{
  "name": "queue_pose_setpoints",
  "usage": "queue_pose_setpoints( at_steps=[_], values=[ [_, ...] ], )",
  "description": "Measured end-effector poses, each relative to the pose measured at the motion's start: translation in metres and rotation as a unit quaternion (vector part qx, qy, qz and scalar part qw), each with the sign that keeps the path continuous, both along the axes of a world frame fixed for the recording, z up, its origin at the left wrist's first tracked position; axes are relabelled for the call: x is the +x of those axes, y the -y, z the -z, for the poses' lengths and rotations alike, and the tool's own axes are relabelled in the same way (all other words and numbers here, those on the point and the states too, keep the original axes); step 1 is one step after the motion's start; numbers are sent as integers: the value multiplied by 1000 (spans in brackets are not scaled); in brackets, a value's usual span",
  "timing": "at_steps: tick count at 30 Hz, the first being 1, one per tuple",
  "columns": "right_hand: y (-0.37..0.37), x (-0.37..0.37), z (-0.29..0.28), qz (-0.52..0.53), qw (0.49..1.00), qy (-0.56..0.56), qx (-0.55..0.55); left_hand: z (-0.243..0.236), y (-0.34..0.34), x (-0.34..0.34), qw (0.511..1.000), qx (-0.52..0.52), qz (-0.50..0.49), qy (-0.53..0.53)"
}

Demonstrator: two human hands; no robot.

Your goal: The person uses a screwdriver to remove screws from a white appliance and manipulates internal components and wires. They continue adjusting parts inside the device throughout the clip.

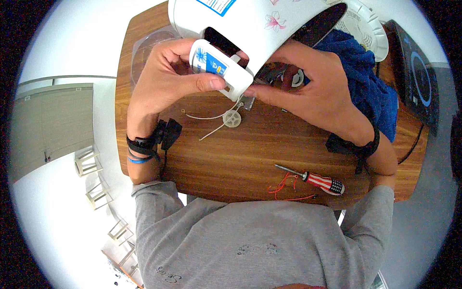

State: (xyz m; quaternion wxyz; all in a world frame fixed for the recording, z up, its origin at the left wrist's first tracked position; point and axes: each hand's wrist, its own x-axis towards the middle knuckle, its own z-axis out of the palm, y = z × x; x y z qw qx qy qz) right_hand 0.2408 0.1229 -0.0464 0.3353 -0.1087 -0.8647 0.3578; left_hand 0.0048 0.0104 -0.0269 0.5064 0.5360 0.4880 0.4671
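My left hand [163, 82] grips a white plastic panel [238, 82] with a blue label, thumb across its front. The panel is tilted at the dark opening of a white appliance [245, 29] printed with pink flowers. My right hand [313, 91] is curled at the appliance's lower right, thumb at the panel's corner and a thin wire; what its fingers hold is hidden. White wires [211, 118] hang below the panel beside a small round plastic part [232, 118] on the wooden table [216, 159].
A blue cloth [356, 72] and white plastic tray [373, 29] lie right, beside a black cooktop [416, 77] with a cable. A clear plastic piece [142, 53] is back left. A screwdriver [322, 183] and red wires [279, 185] lie near me. White stools [89, 161] stand beyond the table's left edge.
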Motion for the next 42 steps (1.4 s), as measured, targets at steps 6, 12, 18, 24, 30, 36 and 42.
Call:
queue_pose_setpoints(
  at_steps=[6, 12, 18, 24, 30, 36, 42],
  values=[
    [-1, -1, 3, -9, 999, -18, 43, 2, 1, -2, 1000, -16, 15, 7],
    [-5, -5, -4, -19, 999, -11, 43, -1, 1, -6, 999, -28, 10, 13],
    [-4, -5, -5, 2, 997, -16, 74, -2, 1, -2, 1000, -17, -4, -7],
    [-4, -3, -10, 20, 995, 10, 99, -2, 0, 4, 1000, 7, -17, -20],
    [2, 1, -13, 55, 993, 15, 107, 0, 1, 5, 998, 42, -56, -1],
    [5, 4, -15, 65, 992, 21, 103, -3, 4, 4, 997, 51, -60, -9],
    [1, 6, -16, 68, 990, 34, 120, 2, 2, -1, 998, 34, -39, 28]
  ],
)
